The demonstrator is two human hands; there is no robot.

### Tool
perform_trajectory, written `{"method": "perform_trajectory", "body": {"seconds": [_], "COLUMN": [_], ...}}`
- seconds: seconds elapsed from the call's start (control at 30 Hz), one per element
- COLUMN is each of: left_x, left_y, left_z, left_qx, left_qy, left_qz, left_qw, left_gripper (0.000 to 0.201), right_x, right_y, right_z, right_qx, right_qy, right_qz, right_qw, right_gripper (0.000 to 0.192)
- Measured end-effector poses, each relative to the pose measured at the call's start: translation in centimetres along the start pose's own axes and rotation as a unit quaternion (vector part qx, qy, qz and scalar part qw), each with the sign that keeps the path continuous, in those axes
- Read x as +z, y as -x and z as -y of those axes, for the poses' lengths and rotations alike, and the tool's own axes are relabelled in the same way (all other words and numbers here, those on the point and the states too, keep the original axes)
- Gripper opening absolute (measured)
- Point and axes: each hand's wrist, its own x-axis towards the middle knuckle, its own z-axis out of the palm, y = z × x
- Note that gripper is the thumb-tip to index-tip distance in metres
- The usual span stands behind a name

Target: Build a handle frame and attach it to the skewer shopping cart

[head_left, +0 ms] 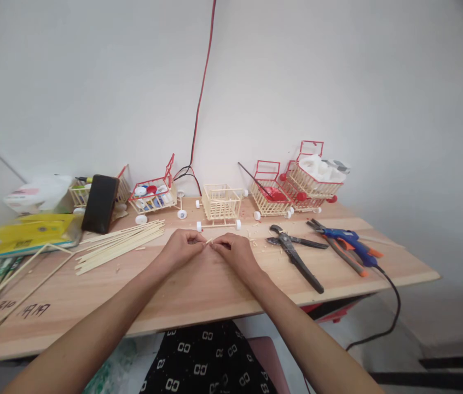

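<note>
My left hand (184, 247) and my right hand (233, 250) meet over the middle of the wooden table, fingertips pinched. Between them runs a short, pale wooden stick piece (209, 241), each end in one hand's fingers. Just behind stands a small cart made of wooden sticks (221, 202), with white wheels on its axles. A bundle of long wooden sticks (120, 246) lies to the left of my left hand. To the right of my right hand rest black-handled cutters (293, 254), with small stick offcuts (255, 235) scattered between.
Finished-looking carts with red trim (155, 191) line the wall, some filled with caps. A blue glue gun (348, 239) and orange-tipped pliers (344, 254) lie at right, its cord hanging over the edge. A black phone (100, 203) and yellow packet (34, 234) are at left.
</note>
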Motion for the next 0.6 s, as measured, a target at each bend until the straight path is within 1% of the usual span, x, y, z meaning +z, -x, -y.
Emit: {"method": "perform_trajectory", "body": {"seconds": [0.23, 0.4, 0.6], "left_x": [-0.10, 0.09, 0.18], "left_y": [0.12, 0.15, 0.08], "left_z": [0.02, 0.00, 0.00], "left_qx": [0.019, 0.029, 0.042], "left_qy": [-0.022, -0.033, -0.050], "left_qz": [-0.002, 0.000, 0.001], "left_qw": [1.000, 0.999, 0.998], "left_gripper": [0.022, 0.021, 0.019], "right_x": [-0.04, 0.09, 0.04], "right_y": [-0.03, -0.09, -0.01], "right_z": [-0.10, -0.50, -0.41], "right_qx": [-0.015, -0.029, -0.029], "right_qy": [0.007, 0.034, 0.046], "right_qz": [0.004, 0.014, 0.015], "right_qw": [1.000, 0.999, 0.998], "right_gripper": [0.011, 0.009, 0.009]}}
